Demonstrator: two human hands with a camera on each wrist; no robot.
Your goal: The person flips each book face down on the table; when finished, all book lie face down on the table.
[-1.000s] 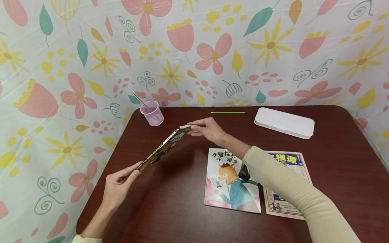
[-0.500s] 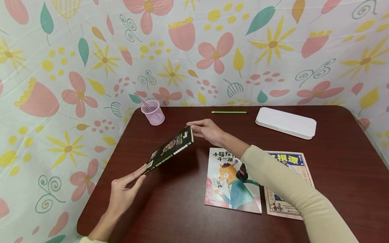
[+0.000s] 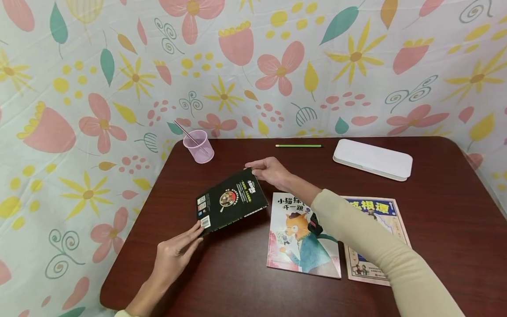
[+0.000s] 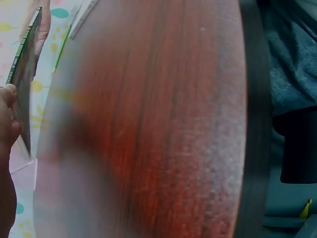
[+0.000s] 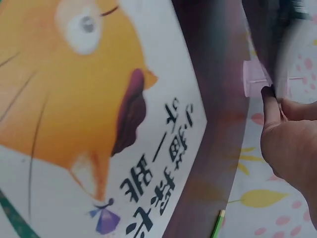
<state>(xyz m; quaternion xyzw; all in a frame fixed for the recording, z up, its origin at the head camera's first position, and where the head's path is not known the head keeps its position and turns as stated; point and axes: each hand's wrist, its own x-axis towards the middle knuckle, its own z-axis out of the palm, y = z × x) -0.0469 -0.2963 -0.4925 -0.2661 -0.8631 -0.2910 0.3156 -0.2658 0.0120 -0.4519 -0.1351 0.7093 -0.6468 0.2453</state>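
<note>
A black book with a round picture and a barcode on its cover is held tilted over the left half of the table. My left hand pinches its near-left corner, thumb on one side and fingers on the other. At the far-right corner my right hand grips it too. In the left wrist view the book appears nearly edge-on beside the left hand. The right wrist view shows the right hand pinching the book's blurred dark end.
A picture book with an orange cat lies right of the held book, beside a blue-and-cream book partly under the right sleeve. Along the back are a pink cup holding a thin stick, a green pencil and a white case.
The held book has turned from nearly edge-on to showing its black cover toward the head camera. My left hand has moved right and slightly down; the right hand has lowered slightly.
</note>
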